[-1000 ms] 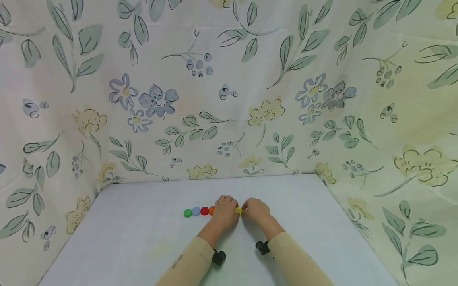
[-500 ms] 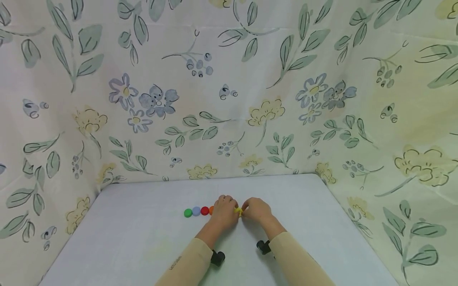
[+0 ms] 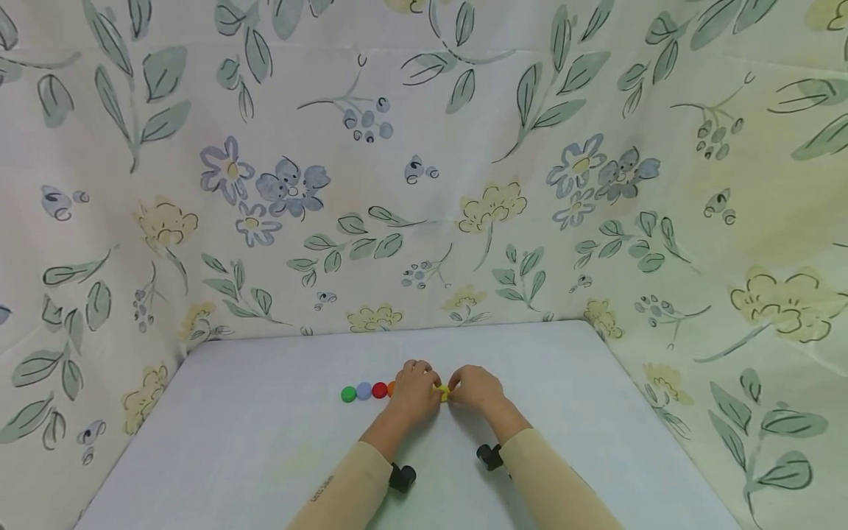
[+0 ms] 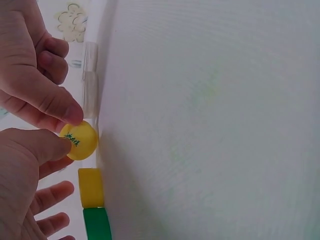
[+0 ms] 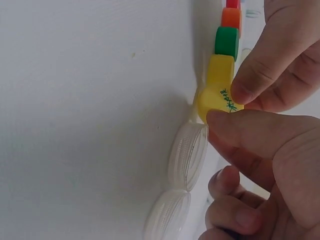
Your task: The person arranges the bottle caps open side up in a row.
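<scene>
Between my two hands, a small round yellow disc (image 4: 86, 142) with green handwriting on its face stands tilted on edge. My left hand (image 3: 414, 391) pinches one side of it between thumb and finger. On the opposite side my right hand (image 3: 475, 386) grips it with thumb and index finger. Just left of the held disc, a second yellow disc (image 5: 220, 69) lies flat, touching a green disc (image 5: 227, 42). To the right, two clear ribbed round plastic pieces (image 5: 189, 156) lie beside the right hand's fingers. In the head view, the hands cover most of these pieces.
Further left along the same row lie an orange disc (image 5: 232, 19), a red disc (image 3: 380, 390), a light blue disc (image 3: 364, 391) and another green disc (image 3: 348, 394). All rest on a white-covered table (image 3: 265, 442). A floral curtain (image 3: 424, 147) hangs behind its far edge.
Both hands stay almost in place, with only slight finger and forearm shifts. The yellow disc between them has turned a little. The row of discs keeps its place.
</scene>
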`<state>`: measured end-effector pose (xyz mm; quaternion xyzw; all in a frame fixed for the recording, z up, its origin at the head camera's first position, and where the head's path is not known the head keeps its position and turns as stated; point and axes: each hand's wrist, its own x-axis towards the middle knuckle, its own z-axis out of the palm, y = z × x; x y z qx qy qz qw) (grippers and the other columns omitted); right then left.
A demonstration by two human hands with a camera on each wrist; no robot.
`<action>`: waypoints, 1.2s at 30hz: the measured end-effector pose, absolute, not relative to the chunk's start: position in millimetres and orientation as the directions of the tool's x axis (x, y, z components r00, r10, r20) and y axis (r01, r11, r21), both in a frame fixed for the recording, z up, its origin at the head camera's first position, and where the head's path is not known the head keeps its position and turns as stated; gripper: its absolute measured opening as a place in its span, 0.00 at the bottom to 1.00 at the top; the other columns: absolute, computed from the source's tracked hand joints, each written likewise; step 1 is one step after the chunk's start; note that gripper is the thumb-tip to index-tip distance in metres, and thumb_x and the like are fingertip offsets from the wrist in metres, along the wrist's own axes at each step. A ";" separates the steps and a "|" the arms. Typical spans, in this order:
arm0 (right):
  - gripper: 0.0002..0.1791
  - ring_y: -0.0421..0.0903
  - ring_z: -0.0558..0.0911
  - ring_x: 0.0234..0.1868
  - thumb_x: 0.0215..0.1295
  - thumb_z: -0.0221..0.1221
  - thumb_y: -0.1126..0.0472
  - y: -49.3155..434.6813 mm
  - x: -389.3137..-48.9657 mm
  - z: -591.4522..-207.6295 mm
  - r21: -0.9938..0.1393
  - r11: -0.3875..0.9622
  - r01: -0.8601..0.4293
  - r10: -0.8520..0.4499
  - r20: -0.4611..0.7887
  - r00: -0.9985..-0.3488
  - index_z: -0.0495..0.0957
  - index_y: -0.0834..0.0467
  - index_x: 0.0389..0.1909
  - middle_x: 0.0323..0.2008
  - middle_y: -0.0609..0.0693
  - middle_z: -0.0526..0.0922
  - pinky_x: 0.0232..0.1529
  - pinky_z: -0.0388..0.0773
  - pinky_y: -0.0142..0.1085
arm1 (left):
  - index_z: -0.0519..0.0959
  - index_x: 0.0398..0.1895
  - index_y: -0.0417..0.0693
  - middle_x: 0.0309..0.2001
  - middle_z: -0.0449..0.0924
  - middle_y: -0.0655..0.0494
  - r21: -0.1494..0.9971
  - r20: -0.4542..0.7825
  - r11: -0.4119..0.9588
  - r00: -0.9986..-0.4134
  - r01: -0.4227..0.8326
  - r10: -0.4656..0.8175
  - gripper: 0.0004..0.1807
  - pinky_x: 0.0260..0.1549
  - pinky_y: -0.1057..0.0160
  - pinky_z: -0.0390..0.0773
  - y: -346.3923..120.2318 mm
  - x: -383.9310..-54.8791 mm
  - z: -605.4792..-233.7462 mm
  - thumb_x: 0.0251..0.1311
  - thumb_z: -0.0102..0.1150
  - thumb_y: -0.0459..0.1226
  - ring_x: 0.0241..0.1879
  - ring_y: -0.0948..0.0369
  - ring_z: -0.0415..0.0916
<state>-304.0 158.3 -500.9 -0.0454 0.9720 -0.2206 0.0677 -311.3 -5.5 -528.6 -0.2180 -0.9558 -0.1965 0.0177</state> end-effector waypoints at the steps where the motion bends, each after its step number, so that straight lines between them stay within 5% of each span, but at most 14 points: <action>1: 0.06 0.50 0.81 0.42 0.61 0.71 0.57 158.3 -304.2 -500.1 -0.435 0.898 -0.062 -0.123 -0.114 -0.986 0.87 0.54 0.36 0.41 0.50 0.86 0.48 0.79 0.50 | 0.85 0.43 0.51 0.58 0.75 0.49 0.369 0.117 0.828 -0.905 0.422 0.409 0.07 0.65 0.43 0.67 -5.9 -311.0 -528.0 0.67 0.65 0.42 0.65 0.45 0.64; 17: 0.02 0.47 0.79 0.42 0.63 0.71 0.58 161.9 -308.3 -492.4 -0.435 0.890 -0.140 -0.207 -0.110 -0.972 0.88 0.51 0.35 0.44 0.50 0.87 0.50 0.79 0.47 | 0.88 0.36 0.53 0.59 0.76 0.50 0.442 0.087 0.805 -0.912 0.395 0.400 0.02 0.65 0.44 0.67 -7.5 -309.5 -521.0 0.63 0.70 0.40 0.66 0.46 0.63; 29: 0.04 0.46 0.78 0.38 0.61 0.72 0.57 162.9 -306.7 -494.4 -0.433 0.885 -0.169 -0.240 -0.114 -0.964 0.87 0.50 0.33 0.36 0.45 0.85 0.46 0.79 0.46 | 0.89 0.34 0.55 0.60 0.76 0.50 0.424 0.097 0.791 -0.891 0.441 0.444 0.03 0.64 0.43 0.69 -9.9 -308.6 -523.5 0.59 0.73 0.37 0.66 0.47 0.63; 36: 0.11 0.50 0.79 0.42 0.60 0.73 0.60 160.5 -305.3 -494.9 -0.394 0.897 -0.201 -0.253 -0.085 -0.964 0.86 0.54 0.42 0.41 0.51 0.83 0.49 0.79 0.49 | 0.86 0.48 0.51 0.59 0.75 0.48 0.380 0.114 0.813 -0.895 0.441 0.431 0.13 0.63 0.44 0.70 -10.0 -310.0 -529.4 0.61 0.71 0.40 0.65 0.46 0.64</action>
